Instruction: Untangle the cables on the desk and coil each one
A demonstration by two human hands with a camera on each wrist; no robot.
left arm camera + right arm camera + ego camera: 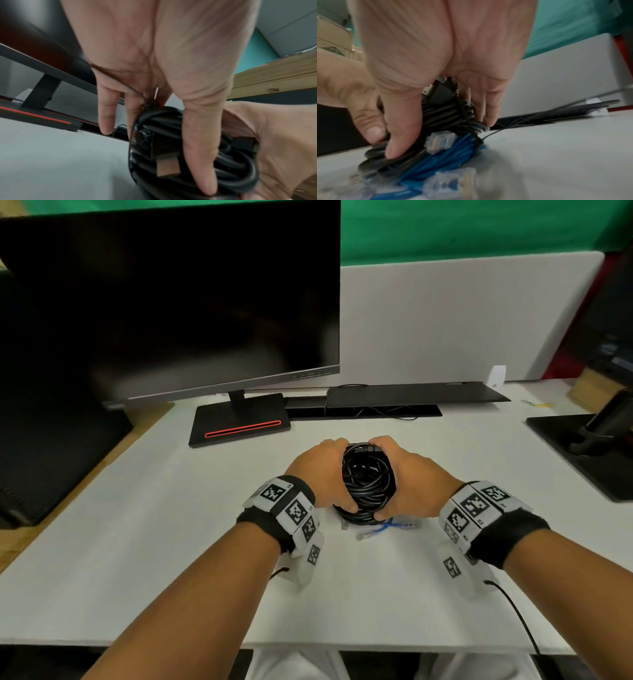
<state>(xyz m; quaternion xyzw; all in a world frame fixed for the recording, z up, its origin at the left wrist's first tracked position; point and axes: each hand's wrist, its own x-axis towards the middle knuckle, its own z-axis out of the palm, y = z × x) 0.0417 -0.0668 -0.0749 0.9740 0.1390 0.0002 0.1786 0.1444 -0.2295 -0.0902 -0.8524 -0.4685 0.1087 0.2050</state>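
Note:
A coil of black cable (368,481) stands on edge at the middle of the white desk (171,525). My left hand (322,470) grips its left side and my right hand (407,474) grips its right side, thumbs near the bottom. In the left wrist view a flat metal plug (168,167) lies inside the black coil (231,169). A thin black tie (469,121) wraps the black coil (443,115) in the right wrist view. Under it lies a blue network cable (440,155) with clear plugs (439,140), peeking out below the coil (383,527) in the head view.
A dark monitor (164,299) stands at the back left on a black base (239,422) with a red stripe. A black flat tray (411,395) lies along the back. Another monitor stand (596,440) sits at the right. A grey partition (462,313) closes the back.

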